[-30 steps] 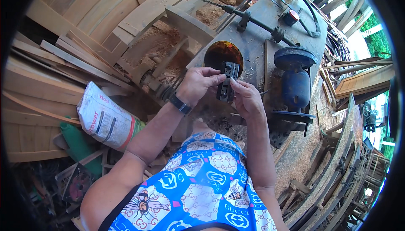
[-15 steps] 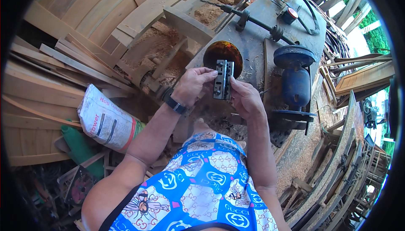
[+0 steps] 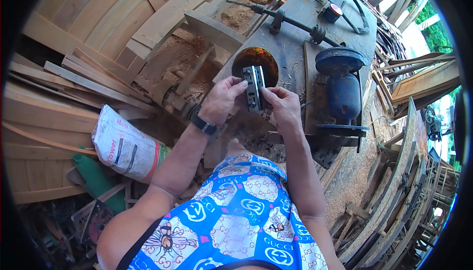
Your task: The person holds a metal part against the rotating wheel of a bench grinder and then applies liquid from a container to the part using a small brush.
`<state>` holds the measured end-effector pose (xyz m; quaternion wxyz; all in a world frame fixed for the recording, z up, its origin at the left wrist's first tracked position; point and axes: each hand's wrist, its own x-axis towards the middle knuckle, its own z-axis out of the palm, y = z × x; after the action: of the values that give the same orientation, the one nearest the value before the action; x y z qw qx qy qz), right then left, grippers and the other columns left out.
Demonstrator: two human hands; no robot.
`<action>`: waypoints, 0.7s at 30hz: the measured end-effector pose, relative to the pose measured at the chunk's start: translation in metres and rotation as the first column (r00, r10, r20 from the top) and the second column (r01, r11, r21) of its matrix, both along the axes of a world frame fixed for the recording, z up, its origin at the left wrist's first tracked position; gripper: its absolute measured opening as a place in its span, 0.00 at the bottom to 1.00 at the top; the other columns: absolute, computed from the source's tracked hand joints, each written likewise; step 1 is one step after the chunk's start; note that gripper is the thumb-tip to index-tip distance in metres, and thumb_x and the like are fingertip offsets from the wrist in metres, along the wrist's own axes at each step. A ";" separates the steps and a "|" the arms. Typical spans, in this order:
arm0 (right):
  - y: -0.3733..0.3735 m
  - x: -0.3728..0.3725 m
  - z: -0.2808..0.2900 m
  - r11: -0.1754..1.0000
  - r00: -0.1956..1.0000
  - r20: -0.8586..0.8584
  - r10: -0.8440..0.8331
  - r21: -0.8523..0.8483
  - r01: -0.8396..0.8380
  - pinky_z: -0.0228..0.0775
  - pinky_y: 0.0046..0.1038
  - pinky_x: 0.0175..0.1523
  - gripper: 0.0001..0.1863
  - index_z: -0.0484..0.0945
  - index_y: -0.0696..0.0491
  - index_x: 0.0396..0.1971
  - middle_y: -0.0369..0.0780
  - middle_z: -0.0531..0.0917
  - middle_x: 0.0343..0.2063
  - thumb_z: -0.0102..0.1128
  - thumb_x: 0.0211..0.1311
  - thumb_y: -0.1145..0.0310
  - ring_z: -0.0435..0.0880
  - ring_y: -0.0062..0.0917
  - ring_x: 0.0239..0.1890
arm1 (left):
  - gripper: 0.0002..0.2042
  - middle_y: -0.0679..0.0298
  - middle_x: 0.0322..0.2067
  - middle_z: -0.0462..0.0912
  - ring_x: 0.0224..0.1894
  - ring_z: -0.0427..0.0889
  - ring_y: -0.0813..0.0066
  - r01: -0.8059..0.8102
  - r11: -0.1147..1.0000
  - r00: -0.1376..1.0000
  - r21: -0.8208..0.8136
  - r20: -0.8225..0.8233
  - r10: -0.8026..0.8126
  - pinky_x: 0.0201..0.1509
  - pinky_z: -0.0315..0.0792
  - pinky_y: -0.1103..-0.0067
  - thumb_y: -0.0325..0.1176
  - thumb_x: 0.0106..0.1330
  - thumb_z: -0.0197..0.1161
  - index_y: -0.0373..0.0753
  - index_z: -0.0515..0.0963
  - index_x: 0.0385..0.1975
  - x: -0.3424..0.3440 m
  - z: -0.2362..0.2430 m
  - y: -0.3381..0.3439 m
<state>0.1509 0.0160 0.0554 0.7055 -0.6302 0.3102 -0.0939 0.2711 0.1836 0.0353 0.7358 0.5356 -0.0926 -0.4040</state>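
Observation:
Both my hands hold a dark slotted metal block (image 3: 252, 92) in front of me. It is oblong, with bolts or holes along its face and a bright strip down its right side. My left hand (image 3: 219, 102) pinches its left edge between thumb and fingers, with a dark watch on that wrist. On the right edge, the thumb and fingers of my right hand (image 3: 285, 108) are closed. Just beyond the block lies a round dark container (image 3: 272, 63) with an orange-brown stained inside. The fingers' undersides are hidden.
A blue motor (image 3: 343, 95) with round discs stands at the right of the grey worktable (image 3: 295, 38). Across its far part runs a shaft with a drill bit (image 3: 241, 4). A white sack (image 3: 125, 144), wooden panels (image 3: 93, 23) and sawdust lie around.
The metal block has turned slightly, its far end now leaning left instead of right. My right fingers have shifted a little left with it. Both hands keep their hold.

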 end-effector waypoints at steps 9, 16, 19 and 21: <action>-0.005 -0.003 0.003 0.996 0.998 -0.050 0.037 -0.079 -0.041 0.67 0.21 0.30 0.14 0.91 0.61 0.37 0.32 0.85 0.24 0.76 0.67 0.62 0.76 0.11 0.25 | 0.12 0.62 0.45 0.88 0.43 0.90 0.77 0.019 1.000 1.000 0.004 0.009 -0.019 0.47 0.86 0.75 0.36 0.83 0.61 0.35 0.77 0.56 -0.005 -0.002 0.002; 0.026 0.002 0.013 0.895 0.999 -0.024 -0.031 -0.445 0.017 0.81 0.31 0.39 0.12 0.91 0.61 0.37 0.47 0.92 0.28 0.74 0.66 0.65 0.91 0.26 0.29 | 0.20 0.64 0.44 0.88 0.40 0.88 0.79 -0.094 0.994 0.995 0.057 -0.028 0.095 0.45 0.83 0.78 0.49 0.87 0.51 0.36 0.81 0.53 -0.007 0.013 -0.018; 0.048 0.002 0.033 0.848 0.999 0.005 0.032 -0.530 -0.024 0.82 0.32 0.40 0.12 0.90 0.61 0.37 0.49 0.91 0.28 0.74 0.66 0.65 0.93 0.32 0.30 | 0.29 0.65 0.37 0.86 0.35 0.85 0.78 -0.331 0.921 0.905 0.203 0.343 0.250 0.42 0.79 0.79 0.59 0.86 0.46 0.37 0.83 0.45 -0.004 0.005 -0.029; 0.050 0.001 0.025 0.822 0.994 0.052 0.092 -0.568 -0.047 0.79 0.25 0.39 0.11 0.91 0.58 0.43 0.44 0.91 0.28 0.74 0.67 0.67 0.89 0.18 0.29 | 0.33 0.66 0.31 0.83 0.33 0.82 0.78 -0.283 0.897 0.952 0.339 0.213 0.220 0.41 0.77 0.78 0.65 0.84 0.46 0.38 0.82 0.39 -0.002 -0.004 -0.028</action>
<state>0.1515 0.0657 0.0805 0.5013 -0.8178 0.2179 -0.1799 0.2693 0.1553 0.0317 0.6589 0.7027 -0.0076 -0.2682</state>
